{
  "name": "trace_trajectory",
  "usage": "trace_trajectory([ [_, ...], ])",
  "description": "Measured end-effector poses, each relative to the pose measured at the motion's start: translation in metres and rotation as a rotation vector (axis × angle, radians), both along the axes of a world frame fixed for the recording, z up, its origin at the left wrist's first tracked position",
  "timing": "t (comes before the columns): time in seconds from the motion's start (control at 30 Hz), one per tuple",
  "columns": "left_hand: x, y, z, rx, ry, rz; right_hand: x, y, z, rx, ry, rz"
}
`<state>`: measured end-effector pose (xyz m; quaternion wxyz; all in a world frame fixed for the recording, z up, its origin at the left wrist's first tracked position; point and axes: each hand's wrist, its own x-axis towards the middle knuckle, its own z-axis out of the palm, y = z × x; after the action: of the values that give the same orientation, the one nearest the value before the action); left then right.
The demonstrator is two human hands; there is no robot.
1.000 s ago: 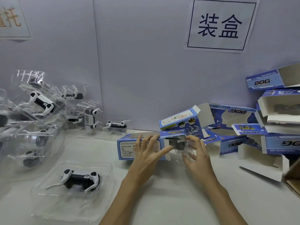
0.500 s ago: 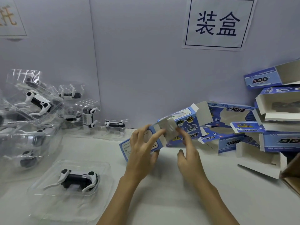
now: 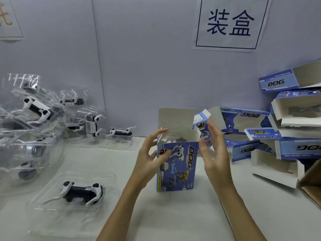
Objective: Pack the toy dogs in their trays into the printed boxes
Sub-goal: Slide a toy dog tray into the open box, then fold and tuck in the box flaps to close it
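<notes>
Printed box upright, left hand gripping, contents unclear

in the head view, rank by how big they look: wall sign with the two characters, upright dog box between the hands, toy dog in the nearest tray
1. Wall sign, largest.
2. Upright dog box, though nearness to the camera inflates it.
3. Toy dog, smallest.
</notes>
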<state>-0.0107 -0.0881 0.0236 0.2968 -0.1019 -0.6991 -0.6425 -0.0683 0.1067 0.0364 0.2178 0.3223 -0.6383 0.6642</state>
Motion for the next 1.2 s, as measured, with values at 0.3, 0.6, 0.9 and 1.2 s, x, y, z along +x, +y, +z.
trace_trajectory([
  [0.3, 0.003, 0.004, 0.003, -0.022, -0.026, -0.103, -0.002, -0.006, -0.009, 0.213, 0.072, -0.031],
  [0.6, -0.005, 0.013, 0.001, -0.213, 0.128, 0.194, -0.013, -0.012, -0.007, 0.213, 0.254, -0.262],
  [0.9, -0.003, 0.012, 0.003, -0.128, 0.056, 0.126, -0.009, -0.01, -0.012, 0.129, 0.101, -0.175],
  [1.2, -0.004, 0.025, -0.008, -0.353, 0.27, 0.438, 0.018, -0.023, -0.018, 0.131, -0.075, -0.005],
])
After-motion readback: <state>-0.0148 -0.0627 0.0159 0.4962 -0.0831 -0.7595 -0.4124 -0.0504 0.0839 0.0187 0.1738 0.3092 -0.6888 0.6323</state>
